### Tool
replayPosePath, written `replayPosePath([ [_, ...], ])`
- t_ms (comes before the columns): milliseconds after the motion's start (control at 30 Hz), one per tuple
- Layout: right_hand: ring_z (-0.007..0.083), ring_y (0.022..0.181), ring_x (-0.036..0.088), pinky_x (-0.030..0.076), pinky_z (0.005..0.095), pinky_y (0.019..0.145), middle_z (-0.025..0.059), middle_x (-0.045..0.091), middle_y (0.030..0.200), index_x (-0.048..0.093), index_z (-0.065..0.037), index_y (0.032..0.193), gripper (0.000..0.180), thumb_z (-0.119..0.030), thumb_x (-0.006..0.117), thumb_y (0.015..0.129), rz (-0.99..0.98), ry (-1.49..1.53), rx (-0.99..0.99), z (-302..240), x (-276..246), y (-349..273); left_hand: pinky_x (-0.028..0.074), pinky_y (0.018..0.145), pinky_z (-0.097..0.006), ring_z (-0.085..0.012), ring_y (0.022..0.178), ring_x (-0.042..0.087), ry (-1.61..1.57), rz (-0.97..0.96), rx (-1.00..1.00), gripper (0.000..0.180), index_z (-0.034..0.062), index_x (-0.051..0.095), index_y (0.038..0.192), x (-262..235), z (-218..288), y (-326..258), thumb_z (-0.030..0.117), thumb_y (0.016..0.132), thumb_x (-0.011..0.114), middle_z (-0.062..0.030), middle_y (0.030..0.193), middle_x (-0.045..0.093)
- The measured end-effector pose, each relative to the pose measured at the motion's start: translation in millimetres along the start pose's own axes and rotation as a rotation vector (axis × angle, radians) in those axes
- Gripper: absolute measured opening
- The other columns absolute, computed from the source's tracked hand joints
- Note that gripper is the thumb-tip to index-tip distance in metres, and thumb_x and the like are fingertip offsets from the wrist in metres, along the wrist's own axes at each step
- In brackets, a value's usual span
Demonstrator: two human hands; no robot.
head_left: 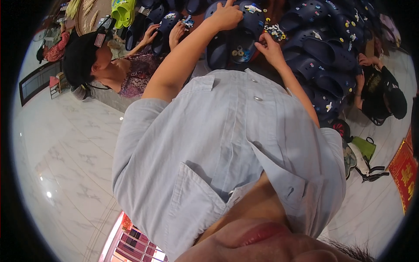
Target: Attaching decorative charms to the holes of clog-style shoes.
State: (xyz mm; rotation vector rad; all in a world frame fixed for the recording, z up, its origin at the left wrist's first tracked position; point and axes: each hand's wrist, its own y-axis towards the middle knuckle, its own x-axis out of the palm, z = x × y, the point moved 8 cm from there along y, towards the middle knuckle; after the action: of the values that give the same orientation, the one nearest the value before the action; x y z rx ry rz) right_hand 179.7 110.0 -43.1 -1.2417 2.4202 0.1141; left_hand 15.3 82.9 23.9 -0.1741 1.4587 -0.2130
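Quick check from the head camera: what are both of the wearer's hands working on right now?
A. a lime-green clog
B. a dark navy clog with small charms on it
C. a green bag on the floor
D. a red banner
B: the left hand and right hand both rest on the dark navy clog, which carries small charms; the lime-green clogs lie well off to the side.

Navy-blue foam clogs [318,48] are showing multicoloured charms (white, yellow, blue); lime-green foam clogs [123,12] are glowing beside a pale-blue cotton shirt [218,144].
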Motion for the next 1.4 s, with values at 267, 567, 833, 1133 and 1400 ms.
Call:
replayPosePath([
  [267,0.0176,0.064,0.058,0.047,0.0317,0.063,0.0087,0.059,0.077,0.052,-0.004,0.095,0.027,-0.021,0.069,0.084,-0.005,0.001,0.001,4,2,4,0.039,0.091,-0.064,-0.0439,0.128,0.035,0.006,0.064,-0.072,0.022,0.0045,0.070,0.091,8,-4,2,0.016,0.083,0.054,-0.0175,0.116,0.058],
  [567,0.0156,0.065,0.057,0.047,0.0308,0.063,0.0079,0.059,0.075,0.053,-0.004,0.094,0.027,-0.023,0.070,0.084,-0.027,0.004,-0.027,0,2,5,0.038,0.093,-0.061,-0.0440,0.127,0.036,-0.037,0.197,-0.131,0.024,0.0037,0.069,0.096,10,-3,-12,0.017,0.088,0.050,-0.0212,0.117,0.056],
  [833,0.0175,0.069,0.061,0.048,0.0312,0.066,0.0087,0.062,0.078,0.057,-0.003,0.096,0.027,-0.024,0.070,0.085,0.044,-0.004,0.000,0,-5,-6,0.041,0.089,-0.042,-0.0270,0.118,0.050,0.044,0.586,-0.011,0.036,0.0178,0.067,0.112,-24,33,-56,0.011,0.076,0.064,-0.0051,0.110,0.062],
  [1133,0.0224,0.075,0.066,0.051,0.0331,0.069,0.0129,0.067,0.083,0.060,-0.003,0.101,0.027,-0.022,0.069,0.085,0.079,-0.014,0.000,-4,-5,-18,0.042,0.077,-0.034,-0.0217,0.095,0.056,0.153,0.151,0.140,0.042,0.0111,0.068,0.095,39,94,-89,0.024,0.057,0.080,-0.0045,0.091,0.065],
  [1400,0.0219,0.075,0.066,0.050,0.0322,0.069,0.0133,0.066,0.082,0.060,-0.002,0.100,0.026,-0.021,0.069,0.085,0.100,-0.064,-0.014,-9,-5,-19,0.042,0.074,-0.033,-0.0212,0.092,0.057,0.199,0.121,0.059,0.039,0.0092,0.070,0.085,44,92,-76,0.025,0.052,0.082,-0.0045,0.090,0.065],
])
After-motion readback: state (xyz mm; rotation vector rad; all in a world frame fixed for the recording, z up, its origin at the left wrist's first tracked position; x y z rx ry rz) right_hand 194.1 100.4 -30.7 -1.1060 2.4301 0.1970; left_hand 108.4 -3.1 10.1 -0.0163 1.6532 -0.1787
